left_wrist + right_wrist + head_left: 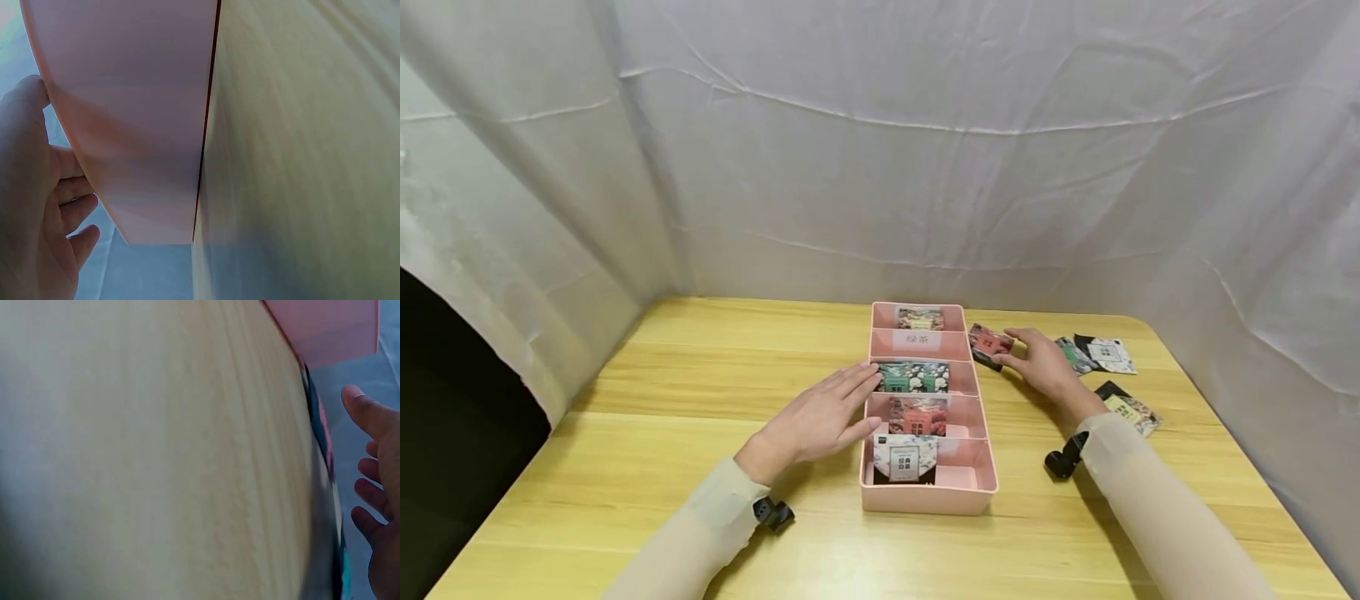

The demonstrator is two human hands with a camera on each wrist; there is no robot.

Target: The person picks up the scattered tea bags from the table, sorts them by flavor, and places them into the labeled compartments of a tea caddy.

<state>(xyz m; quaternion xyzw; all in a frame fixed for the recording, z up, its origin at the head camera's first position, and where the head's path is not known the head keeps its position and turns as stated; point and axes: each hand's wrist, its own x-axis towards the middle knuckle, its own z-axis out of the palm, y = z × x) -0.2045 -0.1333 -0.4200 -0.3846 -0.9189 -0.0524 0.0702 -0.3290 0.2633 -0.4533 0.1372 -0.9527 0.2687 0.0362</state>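
Note:
A long pink divided box [925,500] stands in the middle of the table. My left hand [823,421] lies along its left rim, fingers extended, with fingertips right at the edge beside the green tea sachets [913,377]. In the left wrist view that hand's fingers [78,209] show against the box's side wall [137,125]. To the right of the box, my right hand [1037,362] hovers at a red tea sachet [988,343] lying on the table. The right wrist view shows the thumb [369,412] and loosely bent fingers raised above the sachets, holding nothing.
Other compartments hold a yellow-labelled sachet [921,319], a red one [917,417] and a white one [904,461]; another bears a paper label [916,340]. Right of my right hand lie a green sachet [1077,357], a white one [1108,356] and a yellow-labelled one [1131,410]. Pale curtains [925,167] hang behind.

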